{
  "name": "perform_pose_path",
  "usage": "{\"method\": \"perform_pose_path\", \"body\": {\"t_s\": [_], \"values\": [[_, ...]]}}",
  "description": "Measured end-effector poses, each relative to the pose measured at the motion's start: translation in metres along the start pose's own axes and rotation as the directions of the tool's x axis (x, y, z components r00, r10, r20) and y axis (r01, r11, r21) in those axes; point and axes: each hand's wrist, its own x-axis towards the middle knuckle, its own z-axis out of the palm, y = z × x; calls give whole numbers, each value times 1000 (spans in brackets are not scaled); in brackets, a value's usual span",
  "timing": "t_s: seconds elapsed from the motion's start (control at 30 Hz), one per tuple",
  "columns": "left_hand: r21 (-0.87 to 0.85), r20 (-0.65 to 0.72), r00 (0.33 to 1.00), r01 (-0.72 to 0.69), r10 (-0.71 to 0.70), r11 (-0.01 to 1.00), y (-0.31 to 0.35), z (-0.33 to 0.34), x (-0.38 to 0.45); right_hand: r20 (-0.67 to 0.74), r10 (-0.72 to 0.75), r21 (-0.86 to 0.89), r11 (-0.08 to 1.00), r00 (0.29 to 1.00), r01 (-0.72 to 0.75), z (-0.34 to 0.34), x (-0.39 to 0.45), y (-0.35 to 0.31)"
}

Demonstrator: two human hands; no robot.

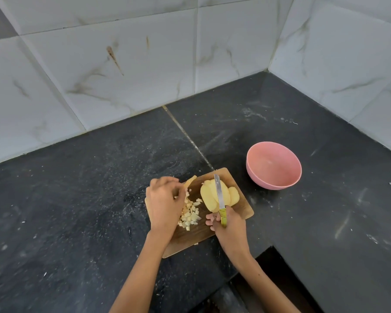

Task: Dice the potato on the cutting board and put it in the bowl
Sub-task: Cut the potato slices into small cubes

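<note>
A wooden cutting board (pixel 242 205) lies on the dark counter. On it sits a peeled potato (pixel 209 196), cut into slices that lean together, and a pile of small diced pieces (pixel 190 216) to its left. A thin slice (pixel 190 181) rests at the board's far left edge. My right hand (pixel 229 227) grips a knife (pixel 219 195) by its green handle, blade lying over the potato. My left hand (pixel 164 203) hovers with curled fingers over the diced pile, touching it. The pink bowl (pixel 273 164) stands to the right of the board with nothing in it.
Tiled walls meet in a corner behind the counter (pixel 88 199). A dark cut-out in the counter edge (pixel 278 279) opens at the lower right, close to my right forearm.
</note>
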Motion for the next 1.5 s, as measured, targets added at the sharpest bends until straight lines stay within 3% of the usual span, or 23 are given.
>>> {"method": "perform_pose_path", "body": {"t_s": [0.27, 0.63, 0.87, 1.03, 1.1, 1.3, 1.37, 1.43, 1.5], "values": [[-80, -180, 977, 101, -114, 992, -16, -41, -28, 4, -168, -278, 947, 986, 163, 31, 0, -26], [-153, -293, 949, 70, -113, 986, -10, -46, -55, -93, -182, -311, 939, 979, 145, 21, 10, -29], [-151, -315, 945, 43, -89, 988, -8, -44, -58, 71, -256, -289, 920, 964, 265, 34, 23, -32], [-146, -336, 941, -13, -37, 989, -7, -39, -57, 8, -137, -149, 979, 991, 137, 3, 24, -19], [-147, -341, 940, -23, -29, 989, -5, -36, -57, 59, -88, -144, 985, 994, 95, 3, 15, -12], [-151, -330, 944, -38, -14, 988, -2, -34, -57, 110, -143, -224, 961, 984, 164, 22, 7, -21], [-125, -331, 943, -76, 31, 989, 3, -32, -59, 55, -130, -150, 979, 990, 137, 8, 8, -21], [-84, -318, 942, -144, 110, 986, 10, -27, -64, 26, -54, 94, 994, 998, 51, -11, 5, -21], [-35, -285, 937, -221, 202, 975, 19, -17, -72, 64, 52, 338, 939, 997, -70, -27, -2, -24]]}}
